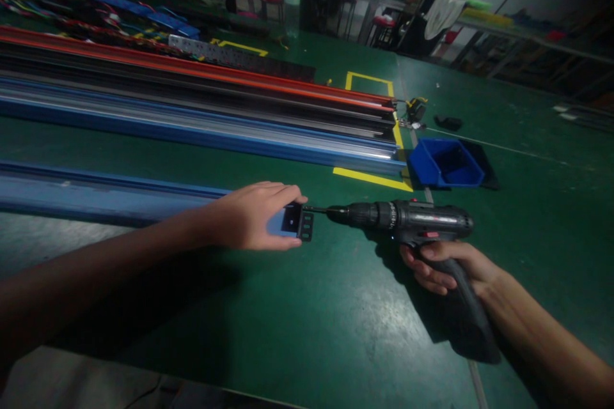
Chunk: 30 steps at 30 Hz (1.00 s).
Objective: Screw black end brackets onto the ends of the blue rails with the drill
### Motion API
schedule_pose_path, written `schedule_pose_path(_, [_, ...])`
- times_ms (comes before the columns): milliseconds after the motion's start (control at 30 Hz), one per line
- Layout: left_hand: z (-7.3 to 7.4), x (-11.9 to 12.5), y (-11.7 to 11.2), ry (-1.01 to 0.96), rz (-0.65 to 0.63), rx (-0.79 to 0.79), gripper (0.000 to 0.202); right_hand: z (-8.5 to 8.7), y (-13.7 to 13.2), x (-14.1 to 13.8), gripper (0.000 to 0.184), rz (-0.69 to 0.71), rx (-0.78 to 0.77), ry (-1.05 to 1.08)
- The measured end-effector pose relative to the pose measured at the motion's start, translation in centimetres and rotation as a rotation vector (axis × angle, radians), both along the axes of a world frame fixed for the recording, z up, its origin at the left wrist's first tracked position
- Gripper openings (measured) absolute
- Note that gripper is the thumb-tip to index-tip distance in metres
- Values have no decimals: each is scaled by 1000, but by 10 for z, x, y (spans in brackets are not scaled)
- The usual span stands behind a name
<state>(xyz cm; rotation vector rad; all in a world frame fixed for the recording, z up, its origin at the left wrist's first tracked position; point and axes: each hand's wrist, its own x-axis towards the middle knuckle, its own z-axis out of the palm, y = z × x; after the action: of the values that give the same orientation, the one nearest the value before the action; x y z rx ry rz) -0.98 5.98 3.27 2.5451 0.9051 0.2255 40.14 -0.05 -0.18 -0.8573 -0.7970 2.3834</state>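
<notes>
Crosswise, a blue rail [110, 195] lies on the green table [326, 326], a black bracket [307, 227] at its right end. The left hand [254, 216] grasps the rail just behind that end; the right hand [446, 265] grips a drill [417, 218] by its handle, bit at the bracket. Beyond are more rails [201, 105], a blue bin [425, 164] near their ends, and a bottle [291, 3] farther back.
</notes>
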Motion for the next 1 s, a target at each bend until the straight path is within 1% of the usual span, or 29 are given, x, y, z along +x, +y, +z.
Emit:
schedule_pose_path(400, [0,1,1,6,-6,6,56,2,0,-2,20,-3,10,-6])
schedule_pose_path(733, [-2,-1,0,17,-3,6,58,-2,0,1,23,13,20,13])
schedule_pose_path(1000, [1,0,0,32,9,-10,58,-2,1,1,24,20,18,13])
